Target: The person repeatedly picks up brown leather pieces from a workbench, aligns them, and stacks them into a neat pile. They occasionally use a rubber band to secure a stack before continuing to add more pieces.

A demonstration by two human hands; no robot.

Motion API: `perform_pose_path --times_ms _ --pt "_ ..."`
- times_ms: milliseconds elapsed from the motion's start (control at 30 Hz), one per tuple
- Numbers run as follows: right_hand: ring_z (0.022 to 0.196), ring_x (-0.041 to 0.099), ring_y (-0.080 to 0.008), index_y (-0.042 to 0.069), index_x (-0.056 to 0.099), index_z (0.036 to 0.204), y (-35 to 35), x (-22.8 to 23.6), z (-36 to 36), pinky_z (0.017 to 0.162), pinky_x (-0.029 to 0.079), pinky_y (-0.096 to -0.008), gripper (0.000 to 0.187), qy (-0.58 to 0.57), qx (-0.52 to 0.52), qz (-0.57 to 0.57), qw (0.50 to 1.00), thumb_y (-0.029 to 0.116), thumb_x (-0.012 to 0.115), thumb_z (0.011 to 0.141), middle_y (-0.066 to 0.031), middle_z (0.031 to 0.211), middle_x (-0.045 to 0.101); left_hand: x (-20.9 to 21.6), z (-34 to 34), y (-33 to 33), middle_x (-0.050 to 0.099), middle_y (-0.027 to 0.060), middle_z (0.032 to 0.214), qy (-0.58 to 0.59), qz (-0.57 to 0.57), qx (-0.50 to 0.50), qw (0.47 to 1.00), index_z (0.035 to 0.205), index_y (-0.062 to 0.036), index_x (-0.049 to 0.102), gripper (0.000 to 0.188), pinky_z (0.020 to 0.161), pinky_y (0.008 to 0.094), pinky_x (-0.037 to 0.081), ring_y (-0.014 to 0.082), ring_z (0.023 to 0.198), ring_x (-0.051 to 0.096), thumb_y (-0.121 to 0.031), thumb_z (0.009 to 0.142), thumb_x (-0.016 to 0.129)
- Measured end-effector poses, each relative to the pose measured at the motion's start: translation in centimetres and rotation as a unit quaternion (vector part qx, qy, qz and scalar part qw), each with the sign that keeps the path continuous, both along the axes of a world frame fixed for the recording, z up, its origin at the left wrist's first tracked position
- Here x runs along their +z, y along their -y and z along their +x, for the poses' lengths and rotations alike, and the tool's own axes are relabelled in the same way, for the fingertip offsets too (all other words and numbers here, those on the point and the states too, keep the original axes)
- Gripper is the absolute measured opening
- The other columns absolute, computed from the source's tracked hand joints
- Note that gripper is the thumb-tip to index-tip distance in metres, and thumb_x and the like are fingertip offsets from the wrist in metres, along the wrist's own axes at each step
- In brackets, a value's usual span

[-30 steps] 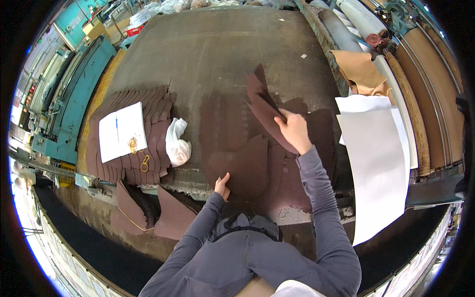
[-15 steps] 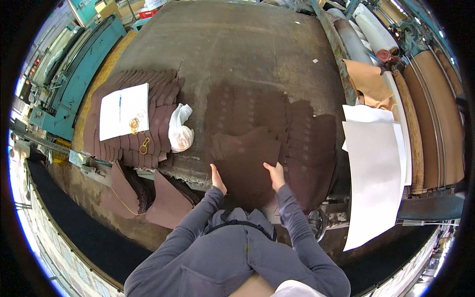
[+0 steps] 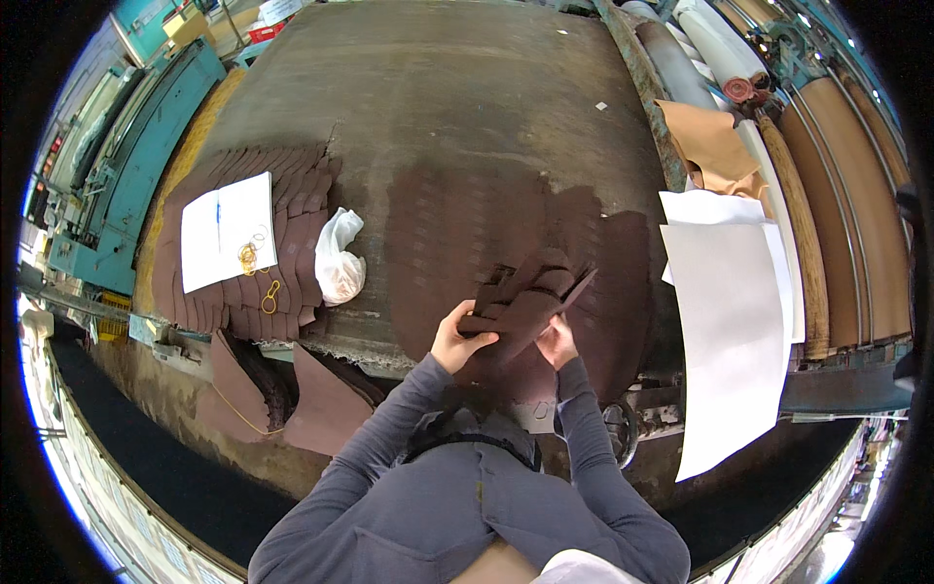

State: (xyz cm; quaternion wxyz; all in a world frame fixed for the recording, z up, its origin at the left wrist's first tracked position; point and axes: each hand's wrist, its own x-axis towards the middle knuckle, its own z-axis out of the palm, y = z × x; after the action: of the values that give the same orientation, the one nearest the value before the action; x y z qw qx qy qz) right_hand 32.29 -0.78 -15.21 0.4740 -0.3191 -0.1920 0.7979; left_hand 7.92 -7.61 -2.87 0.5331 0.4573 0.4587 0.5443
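Between my two hands is a bundle of dark brown cut sheets [image 3: 530, 307], its pieces curled and fanned out of line. My left hand [image 3: 455, 338] grips the bundle's left side, thumb on top. On the right side, my right hand [image 3: 557, 343] pinches it near the lower edge. Beneath and beyond the bundle, overlapping dark brown sheets [image 3: 428, 229] lie spread on the worn table [image 3: 428, 88]. Farther left, another stack of brown cut pieces [image 3: 302, 195] carries white paper [image 3: 219, 234] with yellow rubber bands [image 3: 250, 256] on it.
A tied white plastic bag [image 3: 340, 258] sits between the two groups of sheets. Brown pieces [image 3: 326, 399] hang at the table's front left edge. White sheets [image 3: 730, 341] and tan material [image 3: 713, 151] lie along the right side, beside large rolls [image 3: 837, 214].
The flat sheets between my hands have been lifted and bent into a fanned bundle. My left hand has moved right and up, closer to my right hand. The view has shifted slightly.
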Motion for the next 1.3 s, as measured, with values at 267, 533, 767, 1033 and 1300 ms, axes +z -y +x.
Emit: perform_pose_path --times_ms 267,533,767,1033,1300 --pt "0.120 0.044 -0.0250 0.013 0.034 0.138 -0.1 7.7 -0.7 0.100 0.037 -0.0420 0.083 0.124 -0.019 0.243 0.962 0.010 0.079 0.068 -0.0050 0.126 0.048 -0.4 -4.9 -2.5 0.034 0.0145 0.143 0.063 0.075 -0.105 0.990 0.143 -0.0084 0.021 0.110 0.104 0.0382 0.036 0.0234 0.128 0.038 -0.011 0.056 0.088" --pt "0.101 0.056 -0.0212 0.009 0.044 0.123 3.4 5.0 -1.4 0.092 0.044 -0.0386 0.060 0.140 -0.138 0.131 0.972 -0.005 0.070 0.071 -0.0046 0.106 0.058 -2.7 -2.5 -2.4 0.035 0.0118 0.144 0.216 0.063 0.039 0.974 0.142 -0.0101 0.026 0.109 0.105 0.0372 0.034 0.0239 0.127 0.039 -0.004 0.052 0.087" --pt "0.127 0.038 -0.0264 0.008 0.034 0.138 2.9 3.1 2.2 0.101 0.034 -0.0402 0.077 0.122 -0.001 0.155 0.980 -0.006 0.069 0.070 -0.0081 0.135 0.041 -6.0 -5.0 -1.7 0.027 0.0119 0.149 0.020 0.069 -0.053 0.996 0.146 -0.0111 0.016 0.114 0.107 0.0403 0.030 0.0253 0.134 0.032 0.000 0.055 0.084" --pt "0.112 0.048 -0.0209 0.016 0.045 0.124 3.8 6.3 0.3 0.094 0.040 -0.0379 0.062 0.063 -0.075 0.175 0.980 -0.011 0.064 0.071 -0.0030 0.120 0.052 -3.0 -2.1 -0.3 0.032 0.0084 0.144 0.122 0.106 -0.007 0.987 0.147 -0.0139 0.008 0.118 0.107 0.0380 0.031 0.0230 0.131 0.034 0.011 0.055 0.078" --pt "0.114 0.050 -0.0232 0.005 0.038 0.131 6.7 4.8 -0.8 0.099 0.038 -0.0365 0.066 0.276 0.091 0.283 0.914 0.002 0.069 0.074 -0.0125 0.125 0.052 -7.5 -2.4 3.0 0.044 0.0064 0.133 -0.064 0.105 -0.008 0.992 0.139 -0.0128 0.032 0.095 0.103 0.0348 0.035 0.0200 0.124 0.040 -0.011 0.060 0.085"
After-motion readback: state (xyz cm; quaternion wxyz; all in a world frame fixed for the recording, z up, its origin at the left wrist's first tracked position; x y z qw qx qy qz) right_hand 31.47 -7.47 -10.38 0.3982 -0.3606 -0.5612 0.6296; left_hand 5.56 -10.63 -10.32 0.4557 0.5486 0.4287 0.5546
